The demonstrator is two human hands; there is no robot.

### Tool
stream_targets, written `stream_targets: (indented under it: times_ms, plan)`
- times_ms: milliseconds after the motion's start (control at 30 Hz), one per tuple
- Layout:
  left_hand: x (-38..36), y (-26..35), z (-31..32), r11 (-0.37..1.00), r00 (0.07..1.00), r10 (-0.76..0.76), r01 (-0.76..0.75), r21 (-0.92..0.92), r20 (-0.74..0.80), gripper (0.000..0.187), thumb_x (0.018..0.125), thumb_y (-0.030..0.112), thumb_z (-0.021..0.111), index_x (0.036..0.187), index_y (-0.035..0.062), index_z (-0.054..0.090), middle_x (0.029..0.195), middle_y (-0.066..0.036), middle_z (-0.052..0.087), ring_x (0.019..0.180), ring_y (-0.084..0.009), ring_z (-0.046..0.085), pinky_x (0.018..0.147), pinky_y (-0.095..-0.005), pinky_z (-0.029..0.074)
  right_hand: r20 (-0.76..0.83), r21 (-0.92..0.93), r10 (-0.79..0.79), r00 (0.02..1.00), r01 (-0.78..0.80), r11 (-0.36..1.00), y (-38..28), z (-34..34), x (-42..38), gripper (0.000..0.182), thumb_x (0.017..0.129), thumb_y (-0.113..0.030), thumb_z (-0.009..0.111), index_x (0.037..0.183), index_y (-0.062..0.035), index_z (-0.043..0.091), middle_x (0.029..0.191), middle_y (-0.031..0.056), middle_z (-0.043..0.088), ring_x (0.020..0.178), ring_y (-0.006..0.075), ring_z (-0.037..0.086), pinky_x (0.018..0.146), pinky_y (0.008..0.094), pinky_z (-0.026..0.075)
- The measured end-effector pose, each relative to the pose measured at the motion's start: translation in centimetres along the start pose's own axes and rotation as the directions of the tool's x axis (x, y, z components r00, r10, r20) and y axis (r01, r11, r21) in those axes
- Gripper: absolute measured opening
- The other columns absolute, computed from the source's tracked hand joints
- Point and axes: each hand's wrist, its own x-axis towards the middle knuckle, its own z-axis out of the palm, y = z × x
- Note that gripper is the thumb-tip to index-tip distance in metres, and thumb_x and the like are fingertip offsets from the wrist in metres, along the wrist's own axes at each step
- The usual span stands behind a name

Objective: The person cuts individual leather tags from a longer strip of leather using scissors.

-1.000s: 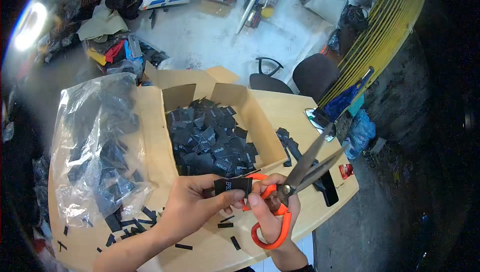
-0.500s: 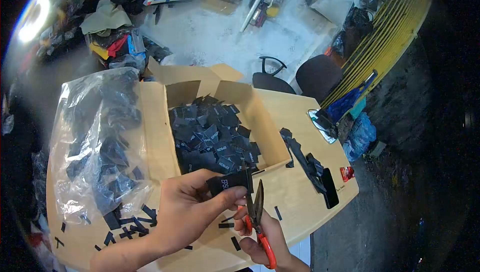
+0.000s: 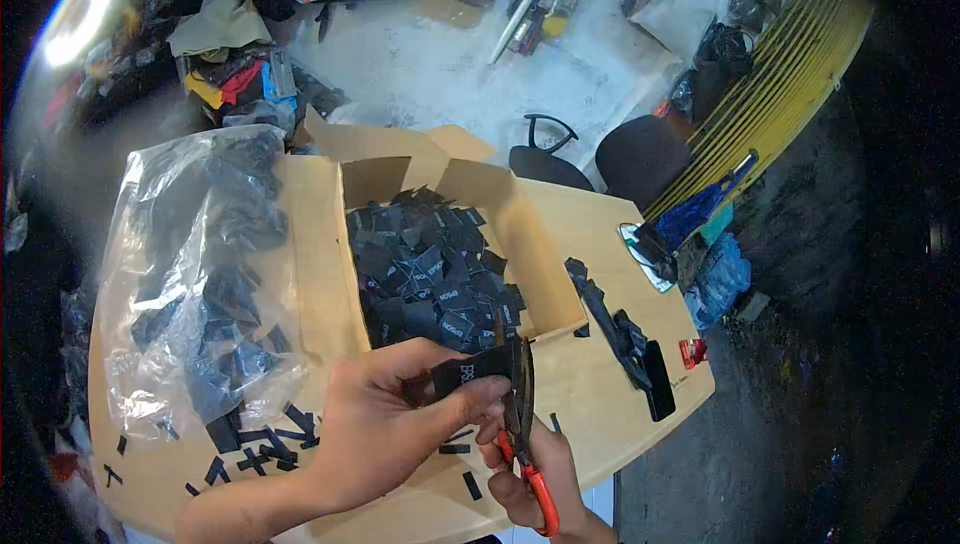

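Observation:
Between its thumb and fingers, my left hand (image 3: 385, 434) pinches a black label (image 3: 470, 372) with pale lettering, partly hidden by the thumb. My right hand (image 3: 545, 469) grips red-handled scissors (image 3: 535, 489), whose blades point up and lie around the label's right end. Just beyond both hands stands an open cardboard box (image 3: 545, 284) holding a heap of similar black labels (image 3: 430, 269). Narrow black offcuts (image 3: 275, 449) are scattered near my left forearm, with a few more strips by the scissors.
A clear plastic bag (image 3: 200, 274) with black pieces lies left of the box. Right of it are black strips (image 3: 605, 319), a phone (image 3: 657, 381), a small red packet (image 3: 692, 352) and an iron (image 3: 648, 256). Chairs (image 3: 640, 159) stand beyond the table.
The scissor blades have come closer together around the label's end. Both hands and the label have shifted slightly to the right in view.

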Motion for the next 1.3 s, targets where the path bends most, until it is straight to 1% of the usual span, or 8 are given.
stream_targets:
  times_ms: [267,433,800,933,1067,1167,1267,1300]
  plan:
    - [-0.1,-0.1,-0.1,1.000,1.000,-0.006,0.006,0.026,-0.004,0.009,0.079,0.000,0.068,0.083,-0.0069,0.063,0.078,-0.015,0.067,0.072,-0.0168,0.066,0.065,-0.0269,0.056,-0.036,-0.098,-0.033,0.999,0.029,0.995,0.0,-0.1,0.1,0.039,0.074,-0.016,0.074,0.103,-0.0049,0.050,0.065,0.0020,0.052,0.058,0.0091,0.052,0.055,0.0233,0.045]
    - [-0.1,-0.2,0.0,1.000,1.000,0.008,-0.008,0.002,-0.006,0.010,0.078,0.000,0.068,0.083,-0.0072,0.063,0.078,-0.015,0.067,0.072,-0.0164,0.066,0.065,-0.0269,0.056,0.002,0.031,0.034,0.999,-0.034,0.999,0.2,-0.2,-0.1,0.040,0.072,-0.013,0.074,0.103,-0.0057,0.049,0.069,0.0020,0.051,0.060,0.0079,0.051,0.055,0.0219,0.043]
    - [0.0,-0.4,0.0,0.999,1.000,-0.009,0.009,0.052,-0.019,0.009,0.078,0.000,0.069,0.083,-0.0068,0.064,0.077,-0.014,0.067,0.070,-0.0154,0.066,0.064,-0.0261,0.056,-0.050,-0.109,-0.057,0.997,0.051,0.993,0.5,0.0,0.2,0.035,0.074,-0.010,0.072,0.100,-0.0035,0.049,0.064,0.0023,0.051,0.056,0.0072,0.052,0.051,0.0227,0.042]
    - [0.0,-0.4,0.0,1.000,1.000,0.007,-0.007,0.007,-0.023,0.009,0.078,0.000,0.069,0.083,-0.0066,0.064,0.077,-0.014,0.067,0.070,-0.0153,0.066,0.064,-0.0262,0.056,-0.054,-0.072,-0.092,0.994,0.088,0.993,1.0,0.2,0.3,0.032,0.075,-0.010,0.071,0.097,-0.0033,0.050,0.060,0.0020,0.051,0.052,0.0078,0.051,0.048,0.0225,0.041]
    - [0.1,-0.1,0.0,0.996,0.999,-0.037,0.037,-0.086,-0.001,0.010,0.078,0.000,0.069,0.083,-0.0063,0.064,0.076,-0.014,0.067,0.069,-0.0149,0.066,0.062,-0.0259,0.055,-0.046,-0.046,-0.029,0.999,0.027,0.999,1.2,0.1,0.2,0.030,0.076,-0.011,0.070,0.096,-0.0029,0.050,0.059,0.0026,0.052,0.051,0.0093,0.051,0.048,0.0228,0.041]
    - [0.1,0.0,-0.2,0.997,0.998,-0.058,0.059,0.049,-0.017,0.011,0.078,0.001,0.069,0.083,-0.0060,0.064,0.076,-0.014,0.067,0.068,-0.0148,0.066,0.061,-0.0257,0.054,-0.037,-0.089,-0.086,0.996,0.082,0.993,1.5,0.1,0.3,0.030,0.077,-0.013,0.071,0.096,-0.0028,0.050,0.059,0.0032,0.053,0.051,0.0100,0.053,0.049,0.0229,0.042]
    - [0.2,0.2,-0.1,0.996,0.997,-0.078,0.078,-0.035,-0.002,0.011,0.078,0.001,0.069,0.084,-0.0055,0.064,0.075,-0.014,0.067,0.068,-0.0152,0.066,0.062,-0.0259,0.054,-0.075,-0.003,-0.014,0.997,0.014,1.000,2.2,0.6,0.3,0.030,0.078,-0.016,0.071,0.096,-0.0028,0.051,0.060,0.0037,0.055,0.052,0.0106,0.056,0.049,0.0234,0.043]
    - [0.2,0.1,-0.1,0.996,0.997,-0.079,0.078,-0.035,-0.002,0.011,0.078,0.001,0.069,0.084,-0.0055,0.064,0.075,-0.014,0.067,0.068,-0.0152,0.066,0.062,-0.0259,0.054,-0.062,-0.057,0.004,0.998,-0.007,0.998,1.7,0.4,0.2,0.030,0.079,-0.016,0.071,0.096,-0.0023,0.051,0.061,0.0041,0.056,0.053,0.0115,0.057,0.050,0.0238,0.044]
